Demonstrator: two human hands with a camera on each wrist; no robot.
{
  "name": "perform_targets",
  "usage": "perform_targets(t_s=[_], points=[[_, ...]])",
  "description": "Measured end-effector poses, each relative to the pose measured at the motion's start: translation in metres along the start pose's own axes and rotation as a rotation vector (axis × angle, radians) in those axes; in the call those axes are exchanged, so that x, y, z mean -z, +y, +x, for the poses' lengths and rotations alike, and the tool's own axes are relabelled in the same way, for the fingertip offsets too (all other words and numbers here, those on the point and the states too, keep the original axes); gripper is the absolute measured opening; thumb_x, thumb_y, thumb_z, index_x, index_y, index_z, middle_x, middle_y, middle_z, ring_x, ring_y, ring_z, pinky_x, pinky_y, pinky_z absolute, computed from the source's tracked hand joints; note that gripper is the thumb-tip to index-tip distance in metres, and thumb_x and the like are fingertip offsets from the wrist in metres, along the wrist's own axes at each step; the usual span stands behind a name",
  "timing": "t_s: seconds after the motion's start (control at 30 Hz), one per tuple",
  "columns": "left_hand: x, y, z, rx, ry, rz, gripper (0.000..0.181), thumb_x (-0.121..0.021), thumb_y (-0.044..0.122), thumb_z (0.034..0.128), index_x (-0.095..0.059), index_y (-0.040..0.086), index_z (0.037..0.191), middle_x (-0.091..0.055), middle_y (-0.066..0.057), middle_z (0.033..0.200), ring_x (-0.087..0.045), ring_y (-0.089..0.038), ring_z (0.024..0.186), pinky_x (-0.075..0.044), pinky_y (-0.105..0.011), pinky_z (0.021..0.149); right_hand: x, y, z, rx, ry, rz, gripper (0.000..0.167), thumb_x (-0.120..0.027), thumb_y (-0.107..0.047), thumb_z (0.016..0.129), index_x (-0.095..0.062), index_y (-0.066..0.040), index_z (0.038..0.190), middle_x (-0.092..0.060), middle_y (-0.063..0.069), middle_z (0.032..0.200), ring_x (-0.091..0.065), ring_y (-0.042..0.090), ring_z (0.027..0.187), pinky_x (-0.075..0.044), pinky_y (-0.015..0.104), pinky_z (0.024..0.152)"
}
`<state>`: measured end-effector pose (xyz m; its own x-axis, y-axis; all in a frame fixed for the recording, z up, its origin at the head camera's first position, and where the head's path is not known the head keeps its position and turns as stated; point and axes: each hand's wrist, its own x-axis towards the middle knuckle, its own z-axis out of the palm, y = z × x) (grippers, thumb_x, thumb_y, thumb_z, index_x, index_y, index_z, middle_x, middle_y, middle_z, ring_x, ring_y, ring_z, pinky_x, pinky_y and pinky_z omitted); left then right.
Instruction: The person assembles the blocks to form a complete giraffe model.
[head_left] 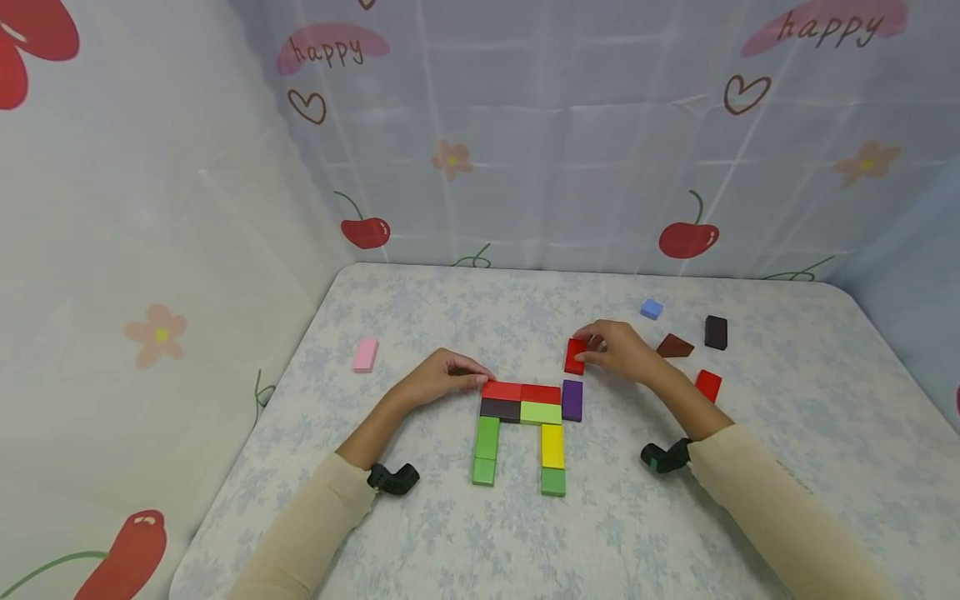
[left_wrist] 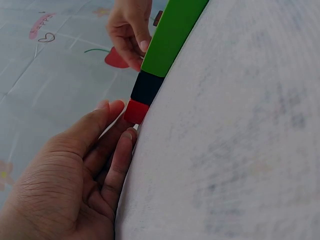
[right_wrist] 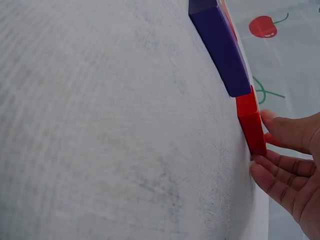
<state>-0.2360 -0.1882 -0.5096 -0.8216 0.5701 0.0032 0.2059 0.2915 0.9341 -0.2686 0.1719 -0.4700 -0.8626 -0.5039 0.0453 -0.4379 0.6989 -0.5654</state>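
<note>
Flat coloured blocks lie joined in an arch-like figure: a red row on top [head_left: 502,391], a black block [head_left: 500,409] and a light green block [head_left: 540,412] beneath, and two legs of green [head_left: 487,437] and yellow [head_left: 552,447]. At the upper left corner, my left hand [head_left: 441,377] rests its fingertips by the end of the red row, fingers loosely extended. My right hand [head_left: 617,350] pinches a separate red block [head_left: 574,357] on the table, just above the upright purple block [head_left: 572,401] at the figure's right side. In the right wrist view, thumb and fingers border that red block [right_wrist: 251,122].
A pink block [head_left: 365,355] lies far left. Beyond my right hand are a blue block [head_left: 652,309], a brown wedge [head_left: 675,346], a black block [head_left: 716,332] and another red block [head_left: 708,386], partly behind my forearm. Patterned curtains stand behind the table [head_left: 450,542].
</note>
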Motion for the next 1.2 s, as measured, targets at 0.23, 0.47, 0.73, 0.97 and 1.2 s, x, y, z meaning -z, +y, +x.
perform_targets(t_s=[0.23,0.47,0.73,0.97,1.2], points=[[-0.001,0.017,-0.005,-0.020,-0.008,-0.006,0.018,-0.070,0.011,0.0979,-0.079,0.006,0.112,-0.076,-0.004,0.108,-0.065,-0.014,0.092,-0.051,-0.026,0.076,-0.002,-0.001,-0.002,0.014,-0.022,0.027,0.039,-0.080,-0.012,0.090,-0.070,0.001,0.125,-0.071,0.012,0.109,-0.065,0.027,0.096,-0.057,0.041,0.081],[-0.001,0.020,-0.005,-0.026,-0.014,-0.001,0.018,-0.070,0.013,0.0978,-0.079,0.007,0.113,-0.077,-0.002,0.108,-0.066,-0.013,0.094,-0.051,-0.025,0.077,-0.002,-0.001,-0.004,0.048,-0.027,0.023,0.038,-0.080,-0.013,0.089,-0.070,0.002,0.123,-0.071,0.011,0.108,-0.065,0.026,0.095,-0.058,0.041,0.082],[-0.001,0.020,-0.006,-0.025,-0.012,-0.003,0.018,-0.069,0.011,0.0980,-0.079,0.007,0.112,-0.077,-0.002,0.107,-0.066,-0.014,0.095,-0.051,-0.025,0.078,-0.002,-0.004,-0.008,0.066,-0.026,0.024,0.037,-0.081,-0.013,0.088,-0.071,0.001,0.121,-0.071,0.010,0.107,-0.065,0.025,0.095,-0.057,0.042,0.083],[-0.001,0.018,-0.006,-0.014,-0.012,-0.012,0.017,-0.070,0.011,0.0979,-0.079,0.007,0.112,-0.077,-0.001,0.106,-0.066,-0.014,0.095,-0.051,-0.025,0.077,-0.004,-0.005,-0.009,0.062,-0.028,0.028,0.037,-0.081,-0.014,0.088,-0.071,0.001,0.121,-0.071,0.010,0.106,-0.064,0.024,0.093,-0.057,0.041,0.082],[-0.001,0.017,-0.007,-0.023,-0.004,0.002,0.018,-0.070,0.012,0.0977,-0.080,0.009,0.112,-0.077,-0.001,0.107,-0.066,-0.014,0.095,-0.051,-0.025,0.076,-0.004,-0.006,-0.010,0.073,-0.019,0.030,0.037,-0.081,-0.013,0.088,-0.071,0.002,0.120,-0.072,0.011,0.106,-0.065,0.025,0.092,-0.057,0.042,0.082]])
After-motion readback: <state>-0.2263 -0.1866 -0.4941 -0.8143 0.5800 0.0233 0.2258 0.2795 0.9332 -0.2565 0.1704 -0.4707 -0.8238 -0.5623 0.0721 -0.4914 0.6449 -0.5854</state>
